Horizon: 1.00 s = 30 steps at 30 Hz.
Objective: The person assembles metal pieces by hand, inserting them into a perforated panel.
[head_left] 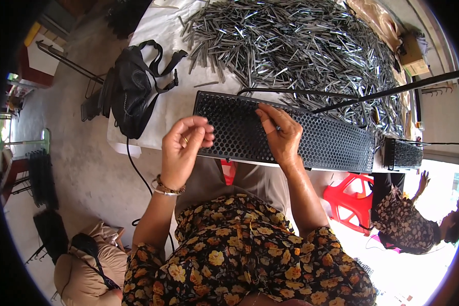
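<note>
A long black panel full of round holes (331,145) lies across the near edge of the table in front of me. Dark pieces fill or cover many holes toward its left end. My left hand (186,145) hovers at the panel's left near edge, its fingers curled in and the thumb against them. A ring and bracelets show on it. Over the panel's left half, my right hand (283,133) has its fingertips drawn together, a tan band around one finger. What either hand pinches, if anything, is too small to make out.
Loose dark flat strips (290,46) are heaped on the pale-covered table (155,120) beyond the panel. A black bag (132,86) lies at left, a black bar (392,92) slants in from the right. A red stool (349,201) and another person (408,219) are at right.
</note>
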{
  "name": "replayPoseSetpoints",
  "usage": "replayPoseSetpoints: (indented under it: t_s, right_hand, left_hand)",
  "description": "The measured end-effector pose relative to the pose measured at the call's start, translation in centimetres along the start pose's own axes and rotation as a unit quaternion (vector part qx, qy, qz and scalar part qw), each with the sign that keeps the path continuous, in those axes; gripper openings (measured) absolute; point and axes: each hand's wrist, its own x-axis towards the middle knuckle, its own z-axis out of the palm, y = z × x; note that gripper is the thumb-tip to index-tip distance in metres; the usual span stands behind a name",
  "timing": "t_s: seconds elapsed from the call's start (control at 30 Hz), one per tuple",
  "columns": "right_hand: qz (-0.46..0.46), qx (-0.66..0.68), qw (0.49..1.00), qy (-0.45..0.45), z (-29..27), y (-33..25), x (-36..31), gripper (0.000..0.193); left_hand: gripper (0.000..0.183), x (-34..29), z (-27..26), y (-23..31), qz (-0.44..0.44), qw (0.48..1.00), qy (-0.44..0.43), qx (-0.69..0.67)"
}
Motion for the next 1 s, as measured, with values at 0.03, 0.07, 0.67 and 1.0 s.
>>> replayPoseSetpoints:
  t_s: [0.03, 0.07, 0.67, 1.0]
  right_hand:
    - [-0.003, 0.000, 1.000, 0.000, 0.2, 0.2, -0.2, 0.016]
    - [-0.002, 0.001, 1.000, 0.000, 0.3, 0.4, -0.3, 0.016]
    - [-0.022, 0.002, 0.999, -0.026, -1.7, -1.1, -2.0, 0.016]
    - [0.011, 0.055, 0.997, -0.056, -3.8, -0.8, -3.9, 0.015]
  left_hand:
    - [0.017, 0.7, -0.4, 0.3, 0.012, 1.000, -0.005, 0.015]
    - [0.017, 1.4, -0.8, 0.6, 0.024, 0.999, -0.010, 0.030]
    - [0.098, 23.6, 8.0, -2.4, -0.135, 0.681, -0.055, 0.717]
    - [0.109, 26.0, 8.9, -3.1, -0.170, 0.652, -0.070, 0.735]
